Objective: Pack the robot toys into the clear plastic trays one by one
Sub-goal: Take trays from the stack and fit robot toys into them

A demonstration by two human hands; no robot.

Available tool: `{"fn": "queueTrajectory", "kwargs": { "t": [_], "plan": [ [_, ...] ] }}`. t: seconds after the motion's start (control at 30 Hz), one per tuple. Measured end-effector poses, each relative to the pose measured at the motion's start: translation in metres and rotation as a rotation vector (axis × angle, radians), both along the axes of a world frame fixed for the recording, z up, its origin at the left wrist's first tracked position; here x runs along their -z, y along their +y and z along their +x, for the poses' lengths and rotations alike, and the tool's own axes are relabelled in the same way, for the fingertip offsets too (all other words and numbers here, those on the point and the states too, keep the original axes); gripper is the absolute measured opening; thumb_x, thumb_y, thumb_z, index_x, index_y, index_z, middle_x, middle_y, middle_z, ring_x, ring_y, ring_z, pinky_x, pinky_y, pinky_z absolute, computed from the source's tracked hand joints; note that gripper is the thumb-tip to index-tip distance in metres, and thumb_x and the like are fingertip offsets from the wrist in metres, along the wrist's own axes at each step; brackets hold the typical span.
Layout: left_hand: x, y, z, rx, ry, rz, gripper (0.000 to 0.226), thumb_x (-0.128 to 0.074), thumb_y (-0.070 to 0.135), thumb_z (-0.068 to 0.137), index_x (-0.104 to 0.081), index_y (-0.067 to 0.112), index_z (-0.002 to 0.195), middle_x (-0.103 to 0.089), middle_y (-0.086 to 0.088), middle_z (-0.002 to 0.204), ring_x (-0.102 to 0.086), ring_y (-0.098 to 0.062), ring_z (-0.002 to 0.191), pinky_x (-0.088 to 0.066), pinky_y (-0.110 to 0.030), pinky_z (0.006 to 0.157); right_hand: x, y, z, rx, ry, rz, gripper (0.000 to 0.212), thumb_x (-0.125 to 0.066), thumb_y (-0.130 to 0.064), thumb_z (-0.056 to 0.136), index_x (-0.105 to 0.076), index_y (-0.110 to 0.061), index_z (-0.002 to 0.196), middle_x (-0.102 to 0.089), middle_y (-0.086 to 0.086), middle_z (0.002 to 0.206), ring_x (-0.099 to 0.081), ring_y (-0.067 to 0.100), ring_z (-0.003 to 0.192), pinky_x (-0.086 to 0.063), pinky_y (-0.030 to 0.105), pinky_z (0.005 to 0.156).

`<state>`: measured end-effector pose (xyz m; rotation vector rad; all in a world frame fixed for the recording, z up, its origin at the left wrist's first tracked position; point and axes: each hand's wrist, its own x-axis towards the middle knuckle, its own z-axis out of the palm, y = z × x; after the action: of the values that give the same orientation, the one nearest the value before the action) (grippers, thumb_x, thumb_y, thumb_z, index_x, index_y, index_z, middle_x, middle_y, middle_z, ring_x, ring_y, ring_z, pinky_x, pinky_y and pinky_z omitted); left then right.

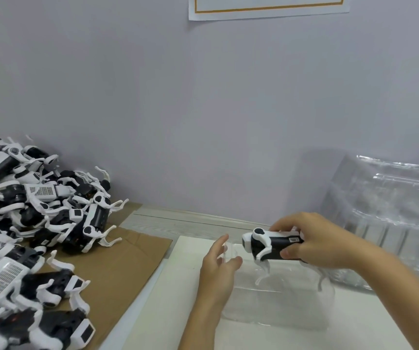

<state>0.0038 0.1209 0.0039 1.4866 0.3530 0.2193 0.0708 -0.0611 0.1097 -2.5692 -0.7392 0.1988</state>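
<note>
Fingers of the right hand (312, 238) grip a robot toy (271, 245) above the clear tray (279, 306), whose edge the left hand (218, 269) pinches.

Glossy clear plastic tray (279, 299), smooth plastic robot toy (271, 243), matt cardboard (127, 261), perhaps wood-grain tabletop (178, 223).

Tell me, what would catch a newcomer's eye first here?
Probably the big heap of black-and-white robot toys piled on cardboard at the left. Next, the right hand holding one robot toy over a clear plastic tray, which the left hand steadies. A stack of empty trays stands at the right.
</note>
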Motion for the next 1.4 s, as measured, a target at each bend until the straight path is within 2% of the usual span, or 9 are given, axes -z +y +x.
{"fn": "queueTrajectory", "kwargs": {
  "t": [0.2, 0.37, 0.53, 0.63, 0.93, 1.13, 1.3, 1.4],
  "plan": [
    [0.000, -0.001, -0.002, 0.030, 0.002, 0.010, 0.053, -0.062, 0.012, 0.091, -0.053, 0.043, 0.133, -0.050, 0.007, 0.134, -0.047, -0.013, 0.130, -0.036, -0.028, 0.096, -0.002, 0.013, 0.008, 0.010, -0.036, -0.041, 0.032, -0.073, -0.019, 0.083, -0.068, -0.034, 0.111, -0.061, -0.012, 0.098, -0.052, -0.004, 0.079, -0.039, 0.017, 0.065],
    [-0.001, -0.001, -0.002, 0.029, -0.009, 0.015, 0.053, -0.062, 0.012, 0.091, -0.053, 0.042, 0.133, -0.051, 0.009, 0.132, -0.049, -0.010, 0.124, -0.037, -0.025, 0.091, 0.003, 0.011, 0.012, 0.004, -0.047, -0.109, 0.032, -0.072, -0.018, 0.082, -0.068, -0.033, 0.110, -0.060, -0.010, 0.104, -0.053, 0.003, 0.088, -0.039, 0.016, 0.067],
    [-0.003, -0.004, -0.001, 0.036, -0.017, 0.034, 0.050, -0.059, 0.012, 0.093, -0.054, 0.039, 0.134, -0.053, 0.010, 0.132, -0.049, -0.009, 0.124, -0.039, -0.023, 0.088, 0.019, 0.016, 0.009, -0.013, -0.035, -0.027, 0.030, -0.074, -0.019, 0.080, -0.070, -0.034, 0.106, -0.063, -0.014, 0.101, -0.057, 0.001, 0.089, -0.044, 0.018, 0.071],
    [-0.003, -0.004, -0.002, 0.031, -0.016, 0.039, 0.048, -0.056, 0.011, 0.094, -0.054, 0.038, 0.134, -0.053, 0.009, 0.134, -0.049, -0.010, 0.125, -0.039, -0.025, 0.093, 0.027, 0.015, 0.007, -0.013, -0.041, 0.019, 0.028, -0.074, -0.020, 0.079, -0.070, -0.035, 0.102, -0.064, -0.016, 0.098, -0.058, 0.000, 0.088, -0.043, 0.017, 0.068],
    [-0.003, -0.005, -0.003, 0.035, 0.004, 0.056, 0.051, -0.053, 0.010, 0.093, -0.053, 0.041, 0.133, -0.051, 0.010, 0.134, -0.047, -0.011, 0.127, -0.039, -0.028, 0.095, 0.036, 0.008, 0.003, 0.016, -0.031, 0.040, 0.026, -0.074, -0.019, 0.078, -0.069, -0.038, 0.096, -0.064, -0.017, 0.096, -0.059, 0.002, 0.088, -0.045, 0.021, 0.071],
    [-0.003, -0.006, -0.003, 0.031, 0.013, 0.061, 0.050, -0.051, 0.009, 0.093, -0.052, 0.042, 0.132, -0.050, 0.009, 0.134, -0.047, -0.012, 0.127, -0.038, -0.028, 0.095, 0.040, 0.012, 0.000, 0.011, -0.046, 0.056, 0.026, -0.074, -0.018, 0.079, -0.069, -0.034, 0.098, -0.064, -0.016, 0.097, -0.058, 0.002, 0.091, -0.050, 0.024, 0.078],
    [-0.004, -0.006, -0.004, 0.028, 0.007, 0.064, 0.050, -0.051, 0.009, 0.093, -0.054, 0.041, 0.131, -0.052, 0.011, 0.131, -0.047, -0.010, 0.125, -0.036, -0.027, 0.093, 0.043, 0.006, 0.000, 0.010, -0.049, 0.053, 0.026, -0.073, -0.017, 0.079, -0.069, -0.035, 0.098, -0.064, -0.017, 0.099, -0.057, -0.001, 0.093, -0.043, 0.017, 0.073],
    [-0.004, -0.006, -0.003, 0.028, 0.010, 0.076, 0.050, -0.050, 0.008, 0.093, -0.053, 0.040, 0.132, -0.051, 0.010, 0.132, -0.047, -0.011, 0.126, -0.035, -0.027, 0.094, 0.046, 0.007, -0.001, 0.002, -0.046, 0.072, 0.028, -0.073, -0.017, 0.080, -0.067, -0.039, 0.096, -0.063, -0.018, 0.102, -0.056, 0.000, 0.098, -0.045, 0.021, 0.080]
  ]
}}
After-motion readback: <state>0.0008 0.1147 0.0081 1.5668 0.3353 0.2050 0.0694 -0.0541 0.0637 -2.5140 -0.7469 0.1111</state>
